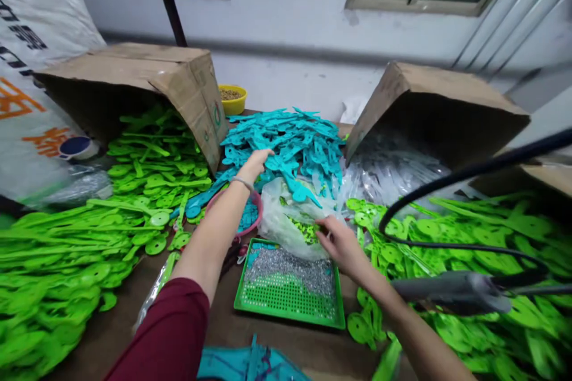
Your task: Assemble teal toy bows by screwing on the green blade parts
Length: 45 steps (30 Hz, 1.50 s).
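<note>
My left hand (255, 168) reaches over the heap of flat turquoise plastic pieces (286, 131). Its fingers are closed at the upper end of one turquoise plastic piece (298, 189), whose round end slopes over a clear plastic bag (279, 223). Part of the grip is hidden behind the hand. Small green parts (306, 229) show inside the bag. At the bag's right edge is my right hand (342, 244), fingers loosely bent with a gap at the thumb; no held thing shows there. Below the bag, a green tray (289, 315) carries many small silvery metal parts (286, 268).
A pink bowl (258, 197) with turquoise bits lies beneath my left forearm. Green plastic pieces (75, 244) pile up left and right. Open cardboard boxes (129, 59) stand behind. A grey tool (451, 292) with a black cable (411, 199) hangs over the right side.
</note>
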{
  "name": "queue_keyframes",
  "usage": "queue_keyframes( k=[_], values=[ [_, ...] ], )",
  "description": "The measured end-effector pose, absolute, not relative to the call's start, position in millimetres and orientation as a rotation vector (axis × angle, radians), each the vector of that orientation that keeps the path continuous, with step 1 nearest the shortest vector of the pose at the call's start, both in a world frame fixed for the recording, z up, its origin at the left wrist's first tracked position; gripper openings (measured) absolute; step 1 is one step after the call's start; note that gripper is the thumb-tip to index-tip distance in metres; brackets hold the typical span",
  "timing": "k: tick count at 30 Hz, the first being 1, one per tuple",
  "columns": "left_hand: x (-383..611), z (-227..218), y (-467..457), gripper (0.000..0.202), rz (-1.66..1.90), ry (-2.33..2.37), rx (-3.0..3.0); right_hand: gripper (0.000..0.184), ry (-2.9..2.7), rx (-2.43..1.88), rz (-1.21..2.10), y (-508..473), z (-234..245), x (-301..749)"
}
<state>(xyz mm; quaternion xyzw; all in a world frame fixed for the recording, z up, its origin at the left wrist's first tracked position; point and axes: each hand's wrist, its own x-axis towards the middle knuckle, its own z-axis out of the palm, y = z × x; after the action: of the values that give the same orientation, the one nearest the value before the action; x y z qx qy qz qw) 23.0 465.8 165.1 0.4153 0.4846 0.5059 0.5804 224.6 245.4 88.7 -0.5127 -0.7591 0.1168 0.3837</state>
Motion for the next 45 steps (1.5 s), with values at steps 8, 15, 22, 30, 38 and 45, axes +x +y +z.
queue_keyframes(
  k=[8,15,22,30,38,45],
  values=[
    [-37.7,186.0,288.5,0.023,1.161,0.86,0.751,0.007,-1.699,-1.014,0.525,194.8,153.2,150.2],
    [-59.1,180.3,157.4,0.028,1.175,0.76,0.756,0.016,-2.026,-0.714,0.412,115.5,165.3,112.0],
    [-54.1,180.8,135.0,0.023,1.134,0.666,0.831,0.023,-2.075,-0.701,0.353,84.9,163.2,124.5],
    [-51.3,173.5,124.2,0.025,1.165,0.604,0.723,0.024,-2.122,-0.706,0.406,75.6,164.6,123.1],
    [-61.9,160.6,121.0,0.019,1.333,0.639,0.878,0.012,-2.205,-0.827,0.633,84.7,168.0,107.8],
    [-129.0,130.3,112.0,0.047,1.36,0.803,1.179,0.023,-2.286,-1.645,0.773,224.3,147.9,152.6]
  ],
)
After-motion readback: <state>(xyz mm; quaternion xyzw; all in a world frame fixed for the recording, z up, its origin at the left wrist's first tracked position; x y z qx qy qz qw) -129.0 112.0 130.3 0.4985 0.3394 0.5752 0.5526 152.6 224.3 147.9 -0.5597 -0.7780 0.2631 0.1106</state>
